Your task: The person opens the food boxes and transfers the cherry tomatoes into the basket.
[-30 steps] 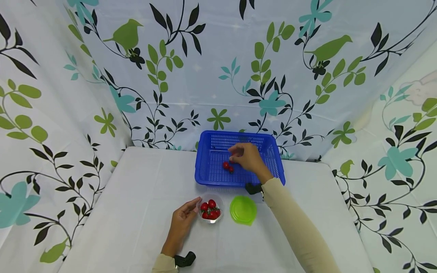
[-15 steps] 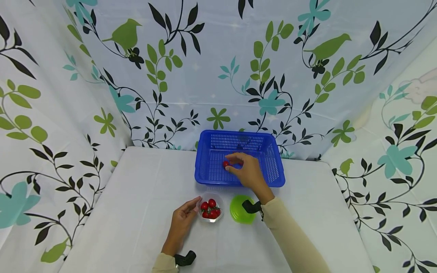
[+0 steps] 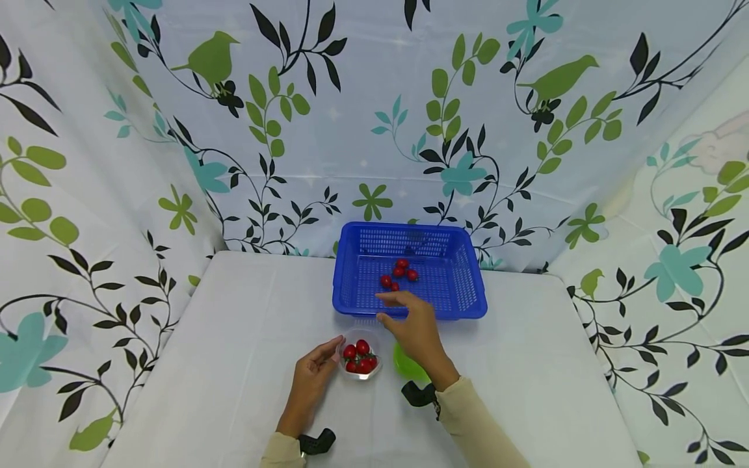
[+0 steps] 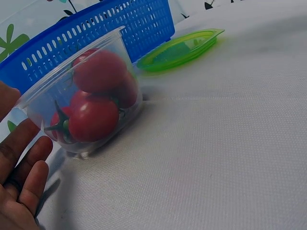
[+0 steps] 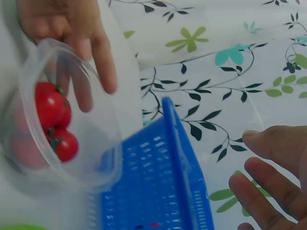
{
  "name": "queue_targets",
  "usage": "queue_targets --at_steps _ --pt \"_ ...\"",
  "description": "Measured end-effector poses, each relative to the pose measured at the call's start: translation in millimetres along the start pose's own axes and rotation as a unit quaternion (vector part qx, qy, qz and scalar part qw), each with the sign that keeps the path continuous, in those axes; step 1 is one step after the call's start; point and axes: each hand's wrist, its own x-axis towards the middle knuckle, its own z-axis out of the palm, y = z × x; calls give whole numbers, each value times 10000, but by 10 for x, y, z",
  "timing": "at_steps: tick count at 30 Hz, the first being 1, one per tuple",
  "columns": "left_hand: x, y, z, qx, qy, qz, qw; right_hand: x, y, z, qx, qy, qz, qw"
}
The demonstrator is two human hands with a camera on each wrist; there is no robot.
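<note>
A clear plastic tub (image 5: 98, 143) on the white table holds several cherry tomatoes (image 3: 359, 357) with green stems. My left hand (image 3: 313, 380) rests against the tub's left side, thumb by the rim and relaxed fingers (image 4: 34, 187) along the wall. Over the near rim of the blue basket (image 3: 363, 270) hovers my right hand (image 3: 417, 328), its thumb and forefinger spread with nothing between them. Several more red tomatoes (image 3: 412, 275) lie on the basket's floor. In the right wrist view, the right hand's fingers (image 5: 259, 199) are bare and apart.
A bright green lid (image 4: 182, 51) lies on the table to the right of the tub, partly covered by my right hand in the head view. The basket stands at the table's back edge, close to a patterned curtain (image 3: 328, 130).
My right hand has drawn back out of the basket toward the near rim, uncovering the tomatoes it had hidden. My left hand and the tub have stayed in place.
</note>
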Motion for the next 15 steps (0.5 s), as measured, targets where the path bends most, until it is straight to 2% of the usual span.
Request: queue_targets --at_steps 6,15 --pt "4 -18 -3 -48 -2 49 10000 -147 59 180 -9 37 -91 10000" --pt "5 -30 -6 -19 -33 104 9999 -290 182 417 -5 -74 195 9998"
